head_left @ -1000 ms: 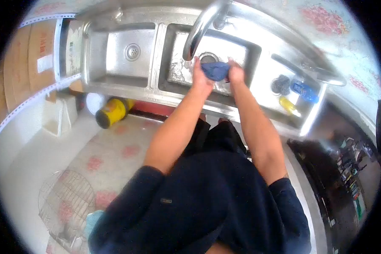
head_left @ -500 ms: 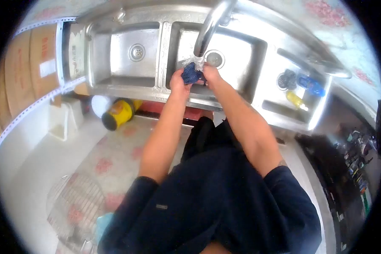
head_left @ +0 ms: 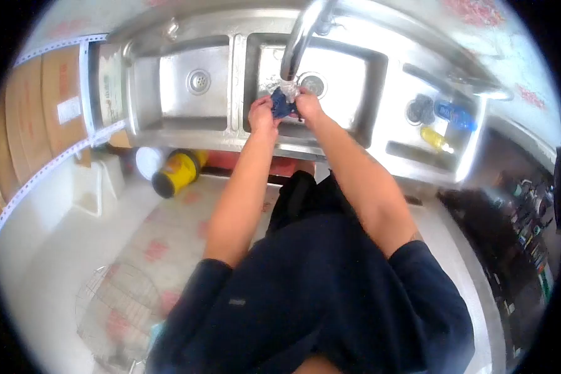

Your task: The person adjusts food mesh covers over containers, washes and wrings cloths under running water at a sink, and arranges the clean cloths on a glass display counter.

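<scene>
A dark blue cloth [head_left: 283,107] is bunched between my two hands under the faucet [head_left: 298,43], over the near part of the middle sink basin [head_left: 349,87]. Water runs from the spout onto it. My left hand [head_left: 263,115] grips the cloth's left side with bent fingers. On the other side, my right hand [head_left: 308,105] pinches its right edge, close to the stream. The fingertips are partly hidden by the cloth and the water.
A second basin [head_left: 199,112] lies to the left. The small right basin holds a grey scrubber [head_left: 422,109], a blue bottle [head_left: 454,115] and a yellow bottle [head_left: 435,138]. Cardboard boxes [head_left: 59,106] fill the left shelf. A yellow-black container [head_left: 177,174] and wire rack [head_left: 115,311] are below.
The cloth looks more gathered, and my left fingers have shifted over its upper left side. Both hands stay under the running water. The view has shifted slightly.
</scene>
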Tool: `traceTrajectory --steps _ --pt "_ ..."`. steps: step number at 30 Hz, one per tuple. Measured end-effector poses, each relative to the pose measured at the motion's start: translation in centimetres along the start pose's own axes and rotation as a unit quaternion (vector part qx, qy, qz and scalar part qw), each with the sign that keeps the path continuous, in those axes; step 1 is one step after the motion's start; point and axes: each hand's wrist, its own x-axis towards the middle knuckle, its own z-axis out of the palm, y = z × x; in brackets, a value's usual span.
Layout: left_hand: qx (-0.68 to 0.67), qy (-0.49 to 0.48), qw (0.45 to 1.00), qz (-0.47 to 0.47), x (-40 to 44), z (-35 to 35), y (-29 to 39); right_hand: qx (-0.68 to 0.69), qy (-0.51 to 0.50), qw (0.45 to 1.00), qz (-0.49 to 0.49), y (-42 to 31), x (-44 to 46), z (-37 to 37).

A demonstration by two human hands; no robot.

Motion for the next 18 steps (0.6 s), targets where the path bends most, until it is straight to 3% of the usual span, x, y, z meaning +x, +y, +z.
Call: traceTrajectory --steps 6,12,15,16,18 --pt "0.019 0.048 0.998 0.029 -0.4 -1.0 0.3 0.073 -0.037 0.995 0.062 1.8 1.1 0.7" --pt "-0.012 0.013 1.000 -0.001 0.4 3.0 -1.2 -0.013 0.035 0.999 -0.035 -0.3 1.4 -2.9" --pt "-0.058 0.001 0.997 -0.047 0.3 4.1 -1.3 0.025 0.066 0.997 -0.041 -0.4 1.5 -3.5" --pt "-0.071 0.014 0.996 -0.052 0.4 4.3 -1.2 -0.031 0.056 0.998 -0.022 -0.6 1.1 -3.7" --pt "-0.032 0.024 0.999 -0.023 -0.7 3.7 -0.9 -0.019 0.039 0.999 -0.014 0.1 0.8 -2.6"
